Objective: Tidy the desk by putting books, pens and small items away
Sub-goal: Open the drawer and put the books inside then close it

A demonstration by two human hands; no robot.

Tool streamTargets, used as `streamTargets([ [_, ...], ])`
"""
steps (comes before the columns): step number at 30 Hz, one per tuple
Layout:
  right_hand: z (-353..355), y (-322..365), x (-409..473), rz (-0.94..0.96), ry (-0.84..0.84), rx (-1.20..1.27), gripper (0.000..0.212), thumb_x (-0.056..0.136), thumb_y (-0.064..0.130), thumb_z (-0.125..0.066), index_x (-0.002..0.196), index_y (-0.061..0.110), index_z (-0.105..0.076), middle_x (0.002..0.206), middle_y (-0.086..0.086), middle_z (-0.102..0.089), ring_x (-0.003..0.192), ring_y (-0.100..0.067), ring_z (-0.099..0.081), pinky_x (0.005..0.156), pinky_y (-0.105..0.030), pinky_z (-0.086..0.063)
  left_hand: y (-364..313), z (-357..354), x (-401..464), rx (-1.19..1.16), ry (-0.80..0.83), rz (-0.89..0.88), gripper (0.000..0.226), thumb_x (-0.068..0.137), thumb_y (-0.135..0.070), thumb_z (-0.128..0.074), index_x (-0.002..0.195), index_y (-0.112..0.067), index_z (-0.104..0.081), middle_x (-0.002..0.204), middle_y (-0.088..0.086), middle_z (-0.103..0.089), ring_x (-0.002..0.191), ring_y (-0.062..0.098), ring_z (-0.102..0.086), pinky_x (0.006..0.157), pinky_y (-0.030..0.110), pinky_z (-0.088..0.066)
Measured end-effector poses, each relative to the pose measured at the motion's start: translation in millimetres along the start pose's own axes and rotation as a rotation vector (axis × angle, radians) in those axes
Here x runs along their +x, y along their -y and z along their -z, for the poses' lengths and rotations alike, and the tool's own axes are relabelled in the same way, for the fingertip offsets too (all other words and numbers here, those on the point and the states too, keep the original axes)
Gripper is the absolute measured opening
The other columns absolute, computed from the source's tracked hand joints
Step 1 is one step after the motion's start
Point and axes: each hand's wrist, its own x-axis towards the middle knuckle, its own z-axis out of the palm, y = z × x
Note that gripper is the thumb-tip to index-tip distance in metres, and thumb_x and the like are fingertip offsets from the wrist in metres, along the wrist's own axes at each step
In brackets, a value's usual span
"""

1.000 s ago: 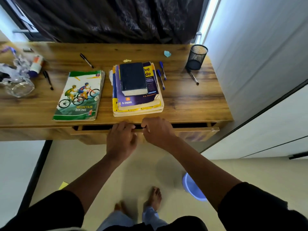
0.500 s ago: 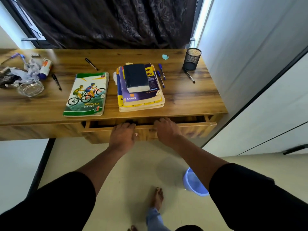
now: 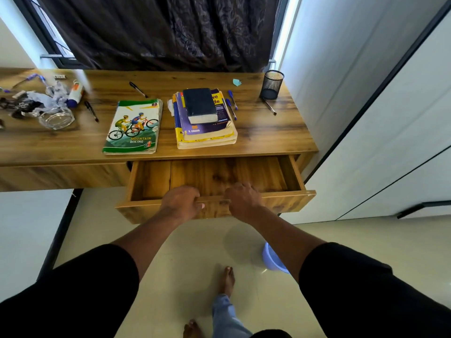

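Wood-grain drawer (image 3: 212,176), left hand (image 3: 180,203) and right hand (image 3: 242,201) gripping its flat front.

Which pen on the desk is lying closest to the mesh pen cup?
The dark pen with the silver tip, lying right at the base of the mesh cup. The two blue pens lie beside the book stack.

A person stands before the wooden desk (image 3: 268,132) and both hands grip the front edge of the open drawer (image 3: 288,176), the left hand (image 3: 181,202) just beside the right hand (image 3: 241,200). On the desk, a mountain biking book (image 3: 133,128) lies left of a stack of books (image 3: 205,118) with a dark book on top. Two blue pens (image 3: 231,103) lie right of the stack. A black mesh pen holder (image 3: 272,84) stands at the far right corner. On the floor is a blue bowl (image 3: 272,261).
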Motion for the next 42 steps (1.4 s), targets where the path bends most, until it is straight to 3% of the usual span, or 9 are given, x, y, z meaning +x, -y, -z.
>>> streamTargets([
  [5, 7.6, 13.1, -17.4, -0.002, 0.158, -0.042, 0.035, 0.094, 0.042, -0.065, 0.124, 0.025, -0.069, 0.127, -0.003, -0.065, 0.118, -0.028, -0.062, 0.097, -0.043, -0.053, -3.2, 1.8, -17.7, -0.041, 0.127, -0.01, 0.034, 0.089, -0.054, -0.071, 0.077, -0.022, -0.071, 0.077, -0.003, -0.068, 0.076, 0.017, -0.065, 0.06, 0.029, -0.048],
  [9, 17.0, 17.2, -28.3, 0.06, 0.315, -0.068, 0.039, 0.09, 0.041, -0.073, 0.122, 0.019, -0.07, 0.122, -0.002, -0.068, 0.111, -0.023, -0.067, 0.087, -0.035, -0.057, -7.6, 3.3, -30.2, -0.083, 0.248, -0.03, 0.041, 0.089, -0.051, -0.073, 0.062, -0.02, -0.065, 0.066, -0.001, -0.064, 0.064, 0.016, -0.062, 0.055, 0.028, -0.041],
  [18, 17.5, 31.7, -57.0, 0.108, 0.508, -0.132, 0.053, 0.086, 0.047, -0.079, 0.126, 0.013, -0.069, 0.119, -0.005, -0.069, 0.113, -0.024, -0.064, 0.084, -0.026, -0.035, -6.3, -9.4, -65.0, -0.126, 0.361, -0.112, 0.038, 0.075, -0.052, -0.085, 0.073, -0.016, -0.071, 0.077, 0.002, -0.071, 0.073, 0.019, -0.068, 0.061, 0.032, -0.048],
  [23, 25.6, 39.1, -66.8, 0.037, 0.611, 0.025, 0.075, 0.086, 0.044, -0.082, 0.146, 0.012, -0.051, 0.09, 0.002, -0.054, 0.074, -0.016, -0.056, 0.056, -0.023, -0.045, -6.6, -11.3, -74.6, -0.113, 0.452, -0.137, 0.04, 0.072, -0.052, -0.087, 0.081, -0.016, -0.074, 0.084, -0.003, -0.069, 0.08, 0.017, -0.068, 0.068, 0.034, -0.053],
  [28, 18.0, 40.0, -68.2, -0.049, 0.748, 0.118, 0.067, 0.082, 0.044, -0.086, 0.13, 0.005, -0.06, 0.093, -0.004, -0.064, 0.102, -0.028, -0.069, 0.093, -0.041, -0.06, -5.2, -16.5, -73.1, -0.161, 0.601, -0.084, 0.035, 0.073, -0.045, -0.089, 0.083, -0.016, -0.073, 0.085, 0.002, -0.075, 0.081, 0.019, -0.074, 0.067, 0.03, -0.059],
  [31, 8.3, 39.2, -67.1, -0.089, 0.851, 0.172, 0.056, 0.081, 0.044, -0.086, 0.115, 0.002, -0.07, 0.108, -0.014, -0.073, 0.107, -0.03, -0.072, 0.095, -0.045, -0.06, -5.7, -18.6, -72.7, -0.246, 0.705, -0.024, 0.034, 0.078, -0.034, -0.089, 0.094, -0.008, -0.075, 0.09, 0.008, -0.077, 0.087, 0.021, -0.075, 0.077, 0.035, -0.065],
  [34, -0.5, 37.9, -65.0, -0.118, 0.941, 0.183, 0.047, 0.081, 0.044, -0.087, 0.102, 0.005, -0.071, 0.099, -0.013, -0.073, 0.106, -0.031, -0.073, 0.096, -0.048, -0.06, -4.1, -21.4, -71.3, -0.307, 0.808, 0.013, 0.036, 0.081, -0.029, -0.087, 0.1, -0.001, -0.076, 0.093, 0.012, -0.077, 0.091, 0.022, -0.076, 0.083, 0.038, -0.064],
  [39, -15.2, 37.0, -62.1, -0.188, 1.098, 0.198, 0.052, 0.084, 0.042, -0.085, 0.113, 0.001, -0.071, 0.115, -0.02, -0.072, 0.116, -0.035, -0.07, 0.103, -0.051, -0.055, -1.5, -32.5, -68.2, -0.377, 0.993, 0.053, 0.021, 0.085, -0.026, -0.084, 0.084, -0.007, -0.077, 0.078, 0.006, -0.077, 0.079, 0.016, -0.075, 0.077, 0.031, -0.063],
  [42, -16.6, 38.7, -60.7, -0.195, 1.151, 0.208, 0.05, 0.085, 0.041, -0.084, 0.112, 0.002, -0.072, 0.105, -0.017, -0.073, 0.119, -0.036, -0.068, 0.103, -0.05, -0.056, 0.9, -35.3, -65.8, -0.392, 1.062, 0.073, 0.022, 0.085, -0.027, -0.084, 0.088, -0.005, -0.078, 0.082, 0.007, -0.077, 0.082, 0.017, -0.075, 0.082, 0.034, -0.063],
])
